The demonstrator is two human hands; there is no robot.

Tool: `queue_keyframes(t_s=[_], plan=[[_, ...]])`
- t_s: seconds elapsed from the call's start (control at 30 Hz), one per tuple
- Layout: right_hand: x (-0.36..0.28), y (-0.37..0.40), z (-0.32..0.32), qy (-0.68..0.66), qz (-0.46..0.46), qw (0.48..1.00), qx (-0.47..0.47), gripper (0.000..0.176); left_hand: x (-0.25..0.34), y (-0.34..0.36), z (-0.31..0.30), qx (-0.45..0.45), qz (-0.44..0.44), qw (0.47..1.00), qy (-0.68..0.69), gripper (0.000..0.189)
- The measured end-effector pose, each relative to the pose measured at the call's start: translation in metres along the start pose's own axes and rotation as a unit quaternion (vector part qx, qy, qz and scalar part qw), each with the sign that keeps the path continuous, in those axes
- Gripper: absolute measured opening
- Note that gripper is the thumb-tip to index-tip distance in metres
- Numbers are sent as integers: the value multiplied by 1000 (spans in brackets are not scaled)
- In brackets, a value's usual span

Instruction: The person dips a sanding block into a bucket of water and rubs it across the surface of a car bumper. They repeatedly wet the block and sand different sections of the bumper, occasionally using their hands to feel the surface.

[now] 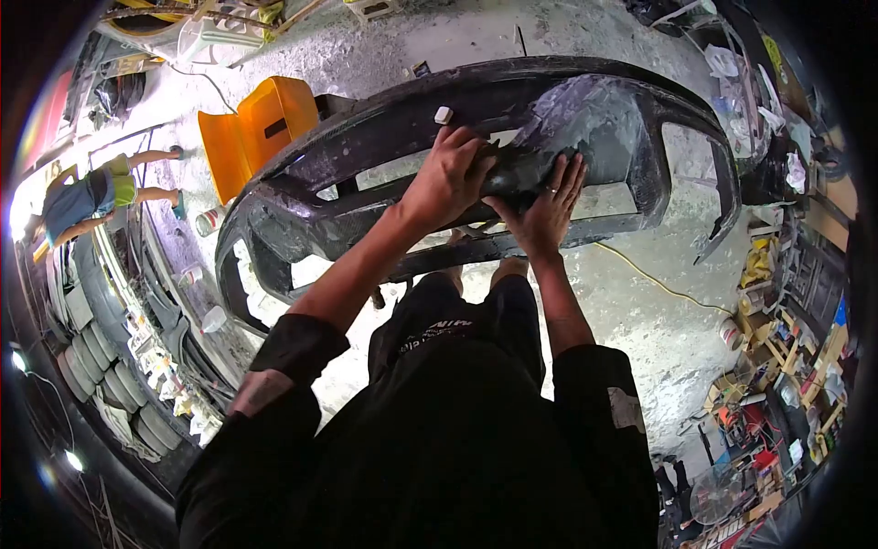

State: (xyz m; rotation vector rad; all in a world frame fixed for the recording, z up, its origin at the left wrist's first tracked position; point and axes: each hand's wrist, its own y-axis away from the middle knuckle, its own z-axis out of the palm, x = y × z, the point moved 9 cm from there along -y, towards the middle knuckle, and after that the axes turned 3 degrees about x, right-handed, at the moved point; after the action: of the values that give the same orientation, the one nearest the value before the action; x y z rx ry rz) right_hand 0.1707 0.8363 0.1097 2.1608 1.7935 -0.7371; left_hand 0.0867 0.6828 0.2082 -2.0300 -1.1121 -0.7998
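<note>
A black car bumper (384, 197) lies across the view in front of me, with a grey, scuffed patch (599, 114) on its upper right part. My left hand (448, 174) is closed at the middle of the bumper, its fingers curled against a dark area; what they hold, if anything, is hidden. Flat against the bumper just to the right rests my right hand (544, 206), fingers stretched out, with a ring on one. Above my left hand, a small white block (444, 115) sits on the bumper.
An orange plastic stool-like piece (261, 133) stands at the upper left. Farther left is another person (91, 197). A yellow cable (654, 277) runs over the pale floor. Cluttered tools and boxes (759, 412) line the right side; stacked dark parts (114, 375) fill the left.
</note>
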Motion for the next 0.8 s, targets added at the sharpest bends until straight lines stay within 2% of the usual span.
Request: queue_keyframes(t_s=[0.13, 0.27, 0.33, 0.43, 0.53, 0.67, 0.73, 0.8], plan=[[4, 2, 6, -8, -5, 1000, 3, 148, -18, -19, 38, -29, -29, 996, -76, 8], [1, 1, 1, 2, 3, 1000, -7, 149, -8, 0, 10, -19, 5, 1000, -18, 9], [6, 1, 6, -1, 12, 1000, -13, 149, -13, -5, 26, -43, -3, 998, -51, 9], [4, 1, 5, -3, -9, 1000, 14, 149, -15, -14, 38, -14, -39, 996, -76, 8], [6, -1, 5, 7, 10, 1000, -14, 148, 2, -2, 12, -2, -4, 1000, -29, 9], [8, 7, 8, 8, 4, 1000, -11, 147, -5, -19, 41, 7, -13, 995, -103, 13], [10, -4, 6, 6, 0, 1000, 0, 147, -8, -16, 38, -24, -20, 995, -94, 15], [5, 2, 4, 8, 11, 1000, -19, 146, 6, -4, 15, 20, 2, 999, -27, 12]])
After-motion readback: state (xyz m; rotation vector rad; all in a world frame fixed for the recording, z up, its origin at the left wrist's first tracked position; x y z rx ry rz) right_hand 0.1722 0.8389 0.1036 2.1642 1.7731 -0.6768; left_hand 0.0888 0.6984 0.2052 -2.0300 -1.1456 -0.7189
